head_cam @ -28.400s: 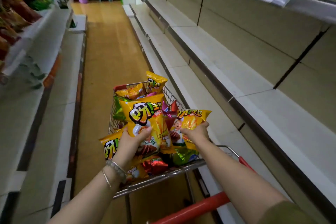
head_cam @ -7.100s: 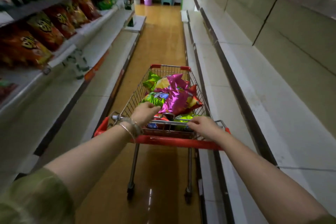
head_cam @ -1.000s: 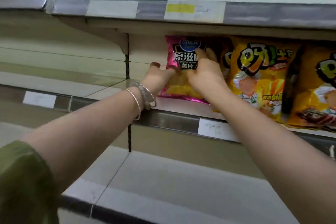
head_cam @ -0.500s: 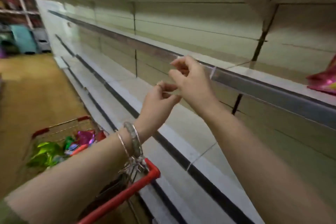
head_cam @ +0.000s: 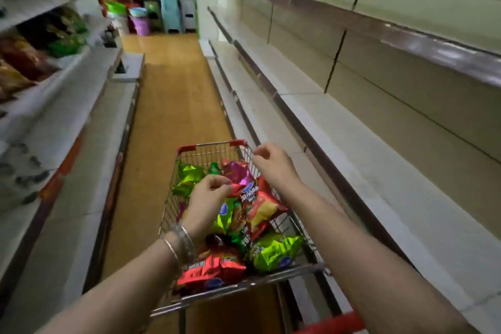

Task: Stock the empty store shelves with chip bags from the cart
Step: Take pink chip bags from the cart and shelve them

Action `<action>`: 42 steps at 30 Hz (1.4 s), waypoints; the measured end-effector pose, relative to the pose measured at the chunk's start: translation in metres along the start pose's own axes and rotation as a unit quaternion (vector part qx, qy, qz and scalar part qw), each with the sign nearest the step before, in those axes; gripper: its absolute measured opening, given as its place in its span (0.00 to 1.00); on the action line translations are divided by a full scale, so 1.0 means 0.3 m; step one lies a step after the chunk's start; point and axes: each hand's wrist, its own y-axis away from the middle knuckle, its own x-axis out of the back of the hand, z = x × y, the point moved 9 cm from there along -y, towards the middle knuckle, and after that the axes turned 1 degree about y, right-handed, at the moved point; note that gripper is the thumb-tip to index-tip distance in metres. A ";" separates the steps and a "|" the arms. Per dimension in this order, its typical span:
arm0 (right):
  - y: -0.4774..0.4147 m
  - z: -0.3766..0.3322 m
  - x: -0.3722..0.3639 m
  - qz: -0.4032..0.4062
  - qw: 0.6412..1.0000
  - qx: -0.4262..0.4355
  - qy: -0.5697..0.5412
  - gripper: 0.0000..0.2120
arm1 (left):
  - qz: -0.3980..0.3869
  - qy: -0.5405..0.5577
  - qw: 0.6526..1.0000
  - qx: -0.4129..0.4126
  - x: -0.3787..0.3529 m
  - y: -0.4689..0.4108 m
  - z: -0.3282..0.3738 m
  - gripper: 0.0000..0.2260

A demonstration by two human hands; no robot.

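Observation:
The wire cart (head_cam: 211, 145) with red trim stands in the aisle right in front of me, holding several chip bags. A pink bag (head_cam: 241, 176) lies on top, a lime-green bag (head_cam: 187, 179) at the far left, an orange-red bag (head_cam: 263, 206) in the middle, another green bag (head_cam: 273, 252) and a red bag (head_cam: 214, 268) near me. My left hand (head_cam: 211, 195) reaches into the cart and pinches the pink bag's near edge. My right hand (head_cam: 271, 164) hovers over the cart's right rim with loosely curled fingers, holding nothing.
Bare white shelves (head_cam: 339, 130) run along the right, close to the cart. Shelves on the left (head_cam: 62, 122) carry chip bags (head_cam: 21, 62) on the upper tier. The wooden floor (head_cam: 173, 95) leads to plastic bins (head_cam: 141, 22) at the far end. The red cart handle (head_cam: 339, 320) is near me.
One second ago both hands set a pink bag on the right shelf. They have since dropped from in front of the shelves to the cart, and my left hand has taken the pink bag's edge.

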 end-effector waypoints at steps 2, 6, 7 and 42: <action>-0.067 0.093 -0.076 -0.025 0.999 -0.034 0.015 0.11 | 0.014 0.002 1.000 0.026 0.043 -0.037 -0.059 0.05; -0.193 0.265 -0.204 -0.072 0.994 -0.078 0.034 0.11 | 0.042 0.024 0.996 0.073 0.087 -0.108 -0.166 0.06; -0.226 0.306 -0.233 -0.085 0.992 -0.084 0.038 0.11 | 0.053 0.028 0.995 0.083 0.091 -0.130 -0.191 0.06; -0.853 0.831 -0.635 -0.019 0.981 -0.059 0.183 0.12 | 0.089 0.057 0.966 0.238 -0.017 -0.481 -0.645 0.08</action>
